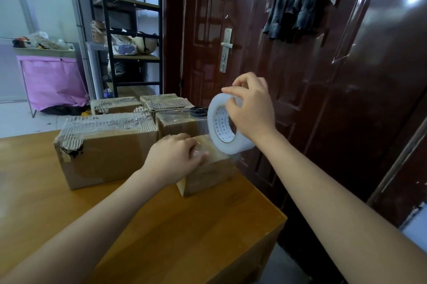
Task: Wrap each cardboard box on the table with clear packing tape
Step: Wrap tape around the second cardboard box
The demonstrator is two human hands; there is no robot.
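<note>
The small cardboard box (208,176) you are wrapping sits near the right edge of the table (161,226), toward its far right corner; its faces already look glossy, which suggests tape is on them — how many turns I cannot tell; your left hand (175,158) lies on its top with the fingers fairly straight and pressed down, most likely to pin the tape's loose end and keep the light box from sliding; your right hand (251,110) grips the tape roll (225,124) from above, fingers curled over its rim and thumb hidden, holding it upright just above the box's far top edge so the strip pays out taut; just left, the large box (104,152) shows torn, ragged corrugation along its top; three more boxes stand behind, scissors (196,111) lying on one — handy for the cut.
</note>
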